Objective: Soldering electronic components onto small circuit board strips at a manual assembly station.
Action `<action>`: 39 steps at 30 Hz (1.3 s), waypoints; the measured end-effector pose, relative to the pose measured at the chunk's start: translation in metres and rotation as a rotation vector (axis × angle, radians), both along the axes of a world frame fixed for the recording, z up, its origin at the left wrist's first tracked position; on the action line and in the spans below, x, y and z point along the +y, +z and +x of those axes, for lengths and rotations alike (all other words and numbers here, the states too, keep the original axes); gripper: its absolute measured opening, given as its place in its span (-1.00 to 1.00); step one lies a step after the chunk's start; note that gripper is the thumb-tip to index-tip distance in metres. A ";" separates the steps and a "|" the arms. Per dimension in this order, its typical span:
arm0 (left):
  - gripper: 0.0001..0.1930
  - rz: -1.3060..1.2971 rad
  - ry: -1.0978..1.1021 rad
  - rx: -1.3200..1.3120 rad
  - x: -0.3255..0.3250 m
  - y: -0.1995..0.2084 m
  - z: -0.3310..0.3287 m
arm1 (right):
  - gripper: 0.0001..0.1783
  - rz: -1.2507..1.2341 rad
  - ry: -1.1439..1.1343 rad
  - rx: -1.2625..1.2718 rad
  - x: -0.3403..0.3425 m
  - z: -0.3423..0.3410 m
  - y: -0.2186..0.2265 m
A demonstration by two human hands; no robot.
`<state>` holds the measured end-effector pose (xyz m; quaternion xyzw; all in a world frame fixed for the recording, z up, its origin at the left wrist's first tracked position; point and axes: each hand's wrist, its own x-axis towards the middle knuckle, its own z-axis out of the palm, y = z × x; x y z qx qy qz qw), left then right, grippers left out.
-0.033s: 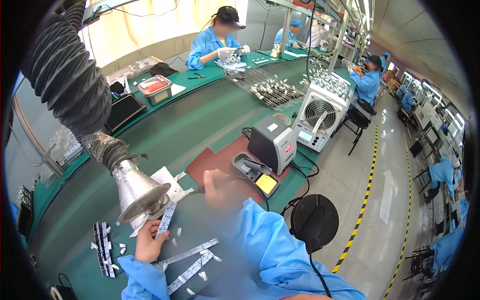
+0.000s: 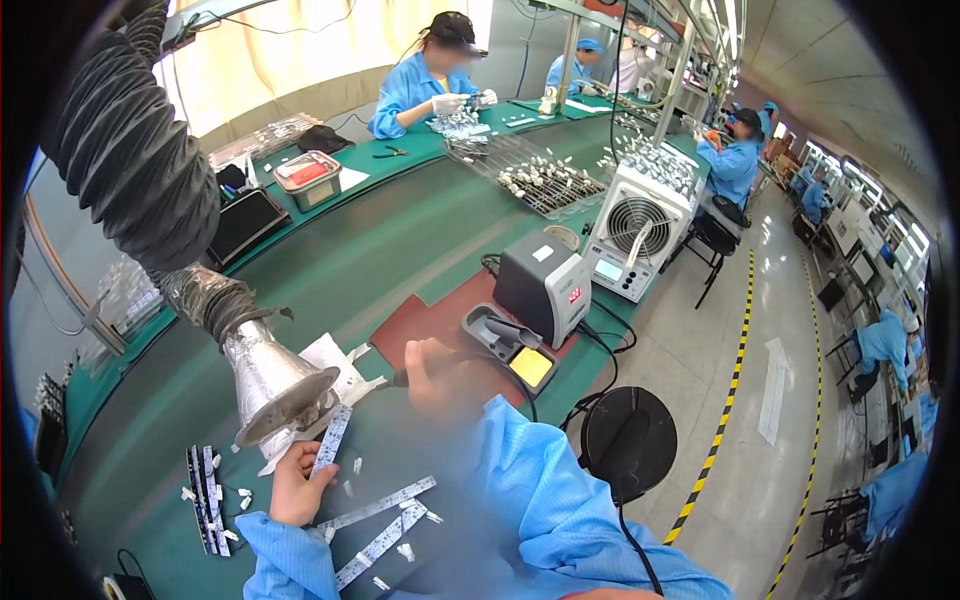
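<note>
My left hand [image 2: 297, 485] is closed on the lower end of a narrow white circuit board strip [image 2: 334, 436], pinched between thumb and fingers. The strip tilts up beneath the mouth of a silver extraction hood [image 2: 285, 392]. My right hand [image 2: 432, 385] is partly blurred and wraps round a soldering iron [image 2: 398, 380], whose dark front end points left toward the hood. Two more board strips [image 2: 385, 542] lie by my left wrist, with small white connectors [image 2: 405, 551] about them. Several dark strips [image 2: 207, 500] lie left of my left hand.
A soldering station [image 2: 545, 290] and an iron stand with a yellow sponge [image 2: 530, 367] are on a brown mat [image 2: 415, 325]. Behind are a white fan unit [image 2: 640, 230] and a metal tub [image 2: 308, 180]. A black ribbed duct [image 2: 140, 150] hangs at left. A co-worker [image 2: 420, 85] sits across the bench.
</note>
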<state>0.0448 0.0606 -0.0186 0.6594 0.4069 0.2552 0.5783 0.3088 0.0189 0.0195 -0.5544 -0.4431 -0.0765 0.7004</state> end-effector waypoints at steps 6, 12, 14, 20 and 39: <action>-0.82 -0.045 -0.026 0.216 -0.007 0.020 0.004 | -0.58 0.012 0.065 0.026 -0.004 0.004 0.002; -0.71 0.308 -0.069 0.475 -0.009 0.019 0.003 | -0.57 -0.035 0.081 0.068 -0.010 0.003 0.006; -0.64 0.556 -0.056 0.605 -0.009 0.022 0.010 | -0.57 -0.043 0.066 0.099 -0.007 -0.002 0.003; -0.55 0.543 0.023 0.510 -0.007 0.009 0.023 | -0.57 -0.011 0.097 0.062 0.004 -0.001 -0.013; -0.51 -0.249 -0.035 -0.064 0.012 0.009 0.019 | -0.58 0.017 0.180 0.174 0.011 0.005 -0.028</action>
